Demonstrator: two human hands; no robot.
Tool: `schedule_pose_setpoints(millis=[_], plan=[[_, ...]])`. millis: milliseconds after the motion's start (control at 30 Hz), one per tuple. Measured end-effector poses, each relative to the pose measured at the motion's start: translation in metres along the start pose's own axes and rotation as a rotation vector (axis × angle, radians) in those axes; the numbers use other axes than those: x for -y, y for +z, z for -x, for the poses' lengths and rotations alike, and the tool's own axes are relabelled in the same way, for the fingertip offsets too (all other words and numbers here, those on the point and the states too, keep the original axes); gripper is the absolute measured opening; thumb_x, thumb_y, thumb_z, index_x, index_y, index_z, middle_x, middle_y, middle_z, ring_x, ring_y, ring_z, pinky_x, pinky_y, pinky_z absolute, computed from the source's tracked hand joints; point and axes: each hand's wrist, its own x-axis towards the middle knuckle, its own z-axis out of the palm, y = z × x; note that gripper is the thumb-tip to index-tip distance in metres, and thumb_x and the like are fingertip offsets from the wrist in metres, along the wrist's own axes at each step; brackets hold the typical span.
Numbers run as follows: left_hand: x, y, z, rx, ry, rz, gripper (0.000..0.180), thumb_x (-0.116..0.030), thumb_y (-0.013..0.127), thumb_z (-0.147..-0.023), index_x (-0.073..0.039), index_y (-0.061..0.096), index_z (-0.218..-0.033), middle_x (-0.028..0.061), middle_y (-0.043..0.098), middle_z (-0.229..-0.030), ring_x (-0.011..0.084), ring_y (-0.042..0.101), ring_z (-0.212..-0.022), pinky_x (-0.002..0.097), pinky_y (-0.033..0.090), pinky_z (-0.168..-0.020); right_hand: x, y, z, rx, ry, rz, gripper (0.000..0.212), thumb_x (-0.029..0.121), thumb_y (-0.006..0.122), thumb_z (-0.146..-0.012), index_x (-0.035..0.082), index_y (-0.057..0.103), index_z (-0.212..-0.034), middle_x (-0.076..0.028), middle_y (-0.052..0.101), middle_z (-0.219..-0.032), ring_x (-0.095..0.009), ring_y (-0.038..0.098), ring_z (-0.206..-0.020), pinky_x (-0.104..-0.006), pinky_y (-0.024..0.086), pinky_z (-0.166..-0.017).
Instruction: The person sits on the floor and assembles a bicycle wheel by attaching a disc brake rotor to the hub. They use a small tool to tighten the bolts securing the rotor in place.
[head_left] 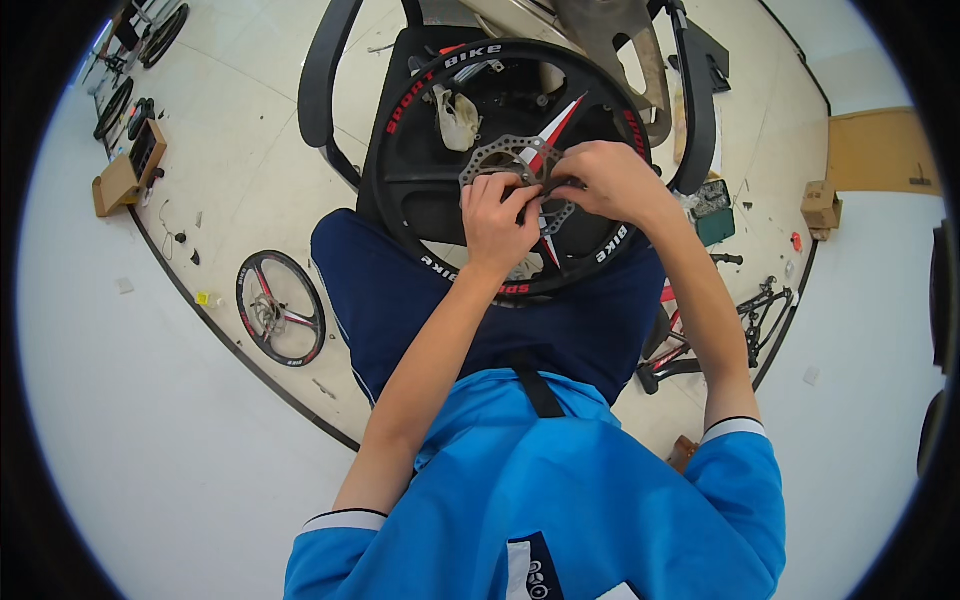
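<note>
A black bicycle wheel [400, 190] with red and white spokes lies across my lap and the chair seat. Over its hub sits a perforated metal brake disc [487, 156]. My left hand [497, 225] is on the disc's near left side, its thumb and fingertips closed together close to the hub. From the right, my right hand [610, 182] reaches the hub with its fingers pinched. Both sets of fingertips almost meet over the hub. Whatever small part they hold there is hidden. A crumpled clear plastic bag [458, 120] shows through the wheel, beyond the disc.
The black office chair has armrests at left [330, 75] and right [703, 110]. A second wheel [280, 308] is on the floor at left. At right are a bicycle frame [690, 355], a green box [714, 227] and a cardboard box [820, 206]. An open carton [118, 186] stands far left.
</note>
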Motion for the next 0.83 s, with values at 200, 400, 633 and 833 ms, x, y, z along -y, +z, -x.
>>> schedule_pose_setpoints(millis=[200,400,633,833], plan=[[-0.005,-0.001,-0.003,0.018,-0.036,0.02,0.019,-0.007,0.08,-0.072,-0.012,0.079,-0.091,0.0017,0.064,-0.094,0.0242,0.059,-0.092,0.0385,0.042,-0.083,-0.016,0.008,0.05,-0.324,0.232,-0.202,0.016,0.014,0.08,-0.083,0.002,0.072,-0.091,-0.014,0.069,-0.084,-0.032,0.068,-0.075,-0.0391,0.053,-0.066],[-0.001,0.0,-0.006,0.045,-0.006,0.01,0.016,-0.008,0.079,-0.075,-0.014,0.079,-0.089,-0.002,0.064,-0.093,0.0219,0.058,-0.091,0.0376,0.039,-0.078,0.019,0.105,0.092,-0.628,0.43,-0.244,0.017,0.014,0.08,-0.086,0.001,0.07,-0.085,-0.015,0.068,-0.076,-0.031,0.067,-0.066,-0.0379,0.052,-0.06],[0.0,-0.005,-0.004,0.09,0.004,-0.015,0.017,-0.009,0.077,-0.078,-0.017,0.08,-0.093,-0.0025,0.064,-0.094,0.0218,0.058,-0.091,0.0375,0.039,-0.078,0.098,0.165,0.06,-0.676,0.612,-0.614,0.013,0.009,0.074,-0.09,0.0,0.067,-0.087,-0.019,0.07,-0.074,-0.031,0.072,-0.065,-0.0361,0.055,-0.059],[0.004,-0.014,-0.008,0.177,-0.043,0.058,0.023,-0.006,0.076,-0.08,-0.014,0.081,-0.1,0.0015,0.064,-0.097,0.0248,0.058,-0.094,0.0395,0.042,-0.086,0.101,0.165,0.046,-0.583,0.605,-0.926,0.015,0.01,0.072,-0.092,-0.003,0.068,-0.098,-0.015,0.075,-0.081,-0.025,0.075,-0.072,-0.0319,0.058,-0.068]])
